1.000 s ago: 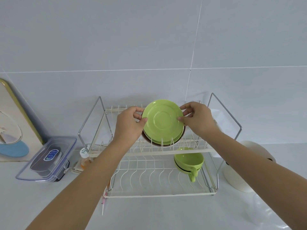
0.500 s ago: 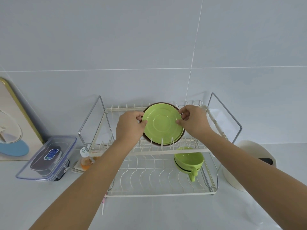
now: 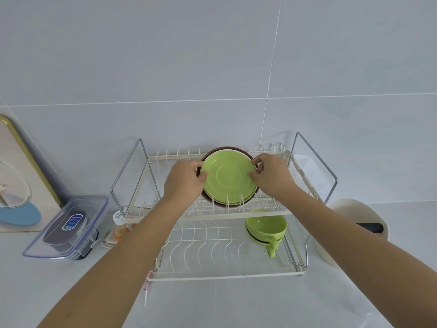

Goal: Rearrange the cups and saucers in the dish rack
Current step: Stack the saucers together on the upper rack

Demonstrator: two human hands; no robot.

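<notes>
A green saucer (image 3: 229, 177) stands on edge in the upper tier of the white two-tier dish rack (image 3: 287, 213). A brown saucer (image 3: 227, 149) stands close behind it, only its rim showing. My left hand (image 3: 183, 183) pinches the green saucer's left edge and my right hand (image 3: 272, 177) pinches its right edge. On the lower tier, at the right, green cups (image 3: 266, 229) sit stacked with a handle pointing toward me.
A clear lidded container (image 3: 68, 229) and a small orange bottle (image 3: 120, 224) sit left of the rack. A framed picture (image 3: 16, 176) leans on the tiled wall. A cream round object (image 3: 354, 223) stands at the right.
The green saucer, held above the rack a second ago, has come down into the upper tier's slots in front of the brown saucer. Both hands came down with it.
</notes>
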